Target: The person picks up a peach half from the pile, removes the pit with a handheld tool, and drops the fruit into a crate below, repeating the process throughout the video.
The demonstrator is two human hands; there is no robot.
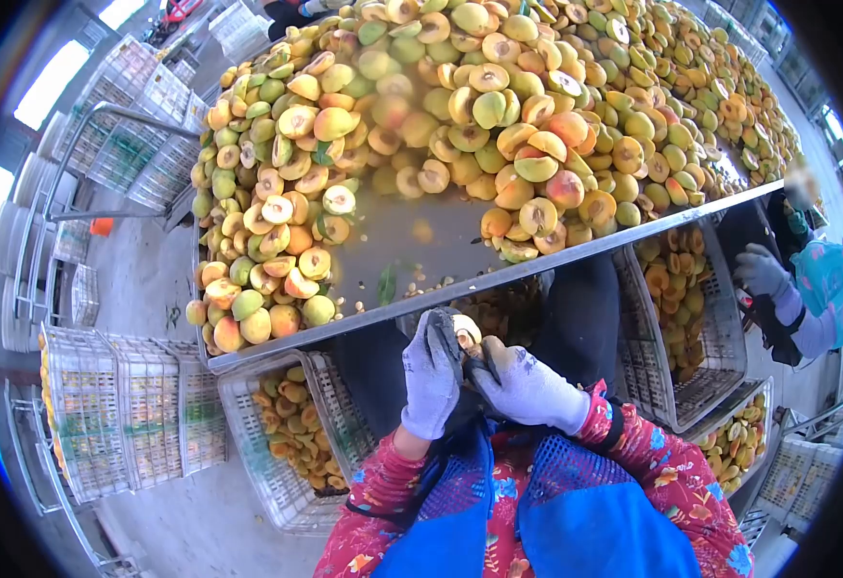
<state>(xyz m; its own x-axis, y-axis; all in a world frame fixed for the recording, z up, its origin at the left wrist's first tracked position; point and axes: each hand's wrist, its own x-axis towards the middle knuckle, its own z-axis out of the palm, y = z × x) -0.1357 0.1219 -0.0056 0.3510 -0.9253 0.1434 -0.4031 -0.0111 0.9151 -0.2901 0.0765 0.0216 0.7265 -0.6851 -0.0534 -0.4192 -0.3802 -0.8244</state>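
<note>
Both of my hands wear pale gloves with dark fingers and meet just past the metal table's point(402, 226) near edge. Between them is a cut fruit half point(466, 332), its pale inside facing up. My left hand point(431, 371) has its fingers closed on the fruit's left side. From the right, my right hand point(523, 383) pinches the same piece with thumb and fingers. A large heap of halved yellow-green fruit point(537, 125) covers much of the table beyond. Leaves and loose pits lie on the bare metal near the edge.
Below the table edge stand crates of fruit halves, one at left point(258, 462) and one at right point(677, 385). More crates point(123, 409) are stacked at far left beside metal rails. At right, a co-worker's gloved hand point(763, 273) is near the table.
</note>
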